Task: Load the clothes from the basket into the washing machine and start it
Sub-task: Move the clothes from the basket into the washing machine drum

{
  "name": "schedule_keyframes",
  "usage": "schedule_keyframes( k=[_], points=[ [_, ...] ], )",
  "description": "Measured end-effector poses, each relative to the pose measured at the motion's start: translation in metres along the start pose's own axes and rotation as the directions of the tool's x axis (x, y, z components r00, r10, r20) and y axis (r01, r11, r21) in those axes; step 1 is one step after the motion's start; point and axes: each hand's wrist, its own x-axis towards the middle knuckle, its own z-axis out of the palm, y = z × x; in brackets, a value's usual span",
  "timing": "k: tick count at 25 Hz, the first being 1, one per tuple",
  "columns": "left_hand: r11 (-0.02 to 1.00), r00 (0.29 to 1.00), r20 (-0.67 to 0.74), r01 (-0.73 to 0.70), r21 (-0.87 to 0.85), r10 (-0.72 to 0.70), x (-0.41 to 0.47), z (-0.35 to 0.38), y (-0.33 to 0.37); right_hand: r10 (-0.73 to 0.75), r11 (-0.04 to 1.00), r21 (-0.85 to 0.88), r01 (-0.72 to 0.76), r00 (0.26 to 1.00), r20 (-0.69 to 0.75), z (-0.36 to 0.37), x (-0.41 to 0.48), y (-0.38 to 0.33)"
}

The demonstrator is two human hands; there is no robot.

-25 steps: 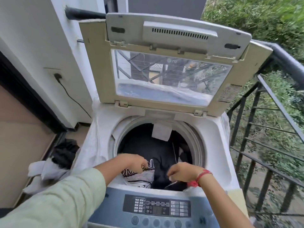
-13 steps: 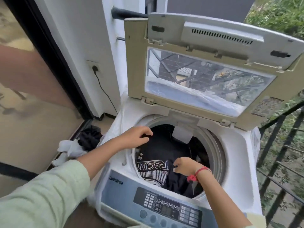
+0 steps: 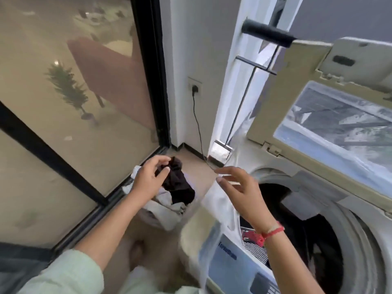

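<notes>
Evidently soft, light and floppy, the black garment (image 3: 180,187) lies atop pale clothes (image 3: 165,206) in the basket (image 3: 152,220) beside the washing machine (image 3: 356,230). The left hand (image 3: 148,177) curls at its top fold, though whether it grips is unclear. The right hand (image 3: 239,194) hovers spread and empty. A bunched handful should lift it.

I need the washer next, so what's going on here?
A person is loading laundry. Their left hand pinches a black garment on top of the pile in the basket on the floor. The right hand hangs open in the air between the basket and the washing machine. The lid stands open, and clothes already lie in the drum.
</notes>
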Motion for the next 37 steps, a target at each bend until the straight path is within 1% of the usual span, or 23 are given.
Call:
schedule_keyframes(
  k=[3,6,9,11,14,15,17,20,22,23,24,25,26,27,28,29,30,31,33,34,35,36,37],
  points=[
    [0.985,0.982,-0.088,0.171,0.008,-0.169,0.019,-0.059,-0.066,0.022,1.0,0.019,-0.024,0.993,0.116,0.069,0.043,-0.024],
    [0.966,0.965,-0.064,0.257,0.026,-0.255,0.048,-0.109,-0.127,0.121,0.993,-0.013,-0.121,0.982,0.142,0.145,0.099,-0.024],
    [0.939,0.941,0.05,0.329,0.104,-0.335,0.071,-0.134,-0.179,0.284,0.958,-0.057,-0.281,0.956,0.069,0.206,0.147,0.003],
    [0.918,0.919,0.141,0.336,0.212,-0.369,0.082,-0.139,-0.207,0.415,0.909,-0.044,-0.414,0.91,0.003,0.234,0.166,0.029],
    [0.885,0.863,0.3,0.288,0.367,-0.405,0.1,-0.135,-0.252,0.574,0.814,-0.077,-0.576,0.817,-0.046,0.266,0.181,0.075],
    [0.869,0.836,0.35,0.264,0.418,-0.422,0.105,-0.129,-0.268,0.612,0.783,-0.109,-0.613,0.79,-0.046,0.273,0.184,0.09],
    [0.831,0.771,0.428,0.226,0.508,-0.471,0.113,-0.117,-0.296,0.649,0.734,-0.226,-0.641,0.759,-0.044,0.287,0.186,0.118],
    [0.777,0.711,0.482,0.144,0.613,-0.512,0.126,-0.094,-0.334,0.671,0.68,-0.427,-0.596,0.741,0.033,0.311,0.188,0.161],
    [0.727,0.696,0.485,0.077,0.683,-0.529,0.129,-0.075,-0.358,0.689,0.609,-0.631,-0.48,0.714,0.122,0.331,0.186,0.193],
    [0.699,0.705,0.467,0.057,0.713,-0.534,0.13,-0.066,-0.368,0.702,0.557,-0.732,-0.393,0.694,0.162,0.342,0.185,0.209],
    [0.664,0.712,0.445,0.041,0.747,-0.544,0.132,-0.057,-0.382,0.705,0.523,-0.792,-0.317,0.682,0.193,0.356,0.183,0.227],
    [0.628,0.717,0.431,0.012,0.779,-0.548,0.133,-0.049,-0.396,0.693,0.503,-0.823,-0.265,0.692,0.201,0.37,0.181,0.245],
    [0.597,0.711,0.447,-0.047,0.801,-0.543,0.135,-0.043,-0.408,0.651,0.495,-0.84,-0.222,0.735,0.19,0.381,0.18,0.261],
    [0.581,0.692,0.489,-0.122,0.805,-0.532,0.135,-0.037,-0.42,0.582,0.487,-0.858,-0.166,0.794,0.176,0.392,0.182,0.276],
    [0.579,0.672,0.532,-0.186,0.794,-0.514,0.135,-0.03,-0.43,0.505,0.479,-0.871,-0.111,0.846,0.17,0.4,0.186,0.288],
    [0.579,0.656,0.559,-0.221,0.785,-0.507,0.132,-0.024,-0.44,0.446,0.494,-0.867,-0.068,0.875,0.186,0.408,0.191,0.301],
    [0.579,0.651,0.563,-0.225,0.784,-0.509,0.129,-0.02,-0.447,0.428,0.529,-0.847,-0.054,0.879,0.211,0.414,0.198,0.309],
    [0.583,0.656,0.551,-0.202,0.787,-0.516,0.126,-0.018,-0.453,0.43,0.568,-0.821,-0.064,0.874,0.229,0.418,0.206,0.314],
    [0.597,0.678,0.483,-0.081,0.798,-0.554,0.118,-0.015,-0.465,0.452,0.607,-0.787,-0.104,0.86,0.235,0.423,0.225,0.315],
    [0.596,0.68,0.428,0.018,0.803,-0.596,0.116,-0.016,-0.468,0.457,0.622,-0.773,-0.123,0.859,0.232,0.422,0.234,0.311],
    [0.584,0.666,0.361,0.139,0.8,-0.653,0.113,-0.019,-0.468,0.477,0.635,-0.757,-0.156,0.849,0.226,0.419,0.239,0.305],
    [0.563,0.642,0.298,0.255,0.786,-0.706,0.112,-0.022,-0.466,0.495,0.655,-0.729,-0.2,0.842,0.214,0.414,0.24,0.297],
    [0.549,0.617,0.261,0.338,0.764,-0.743,0.11,-0.027,-0.461,0.496,0.68,-0.692,-0.241,0.847,0.192,0.407,0.236,0.288]
  ],
)
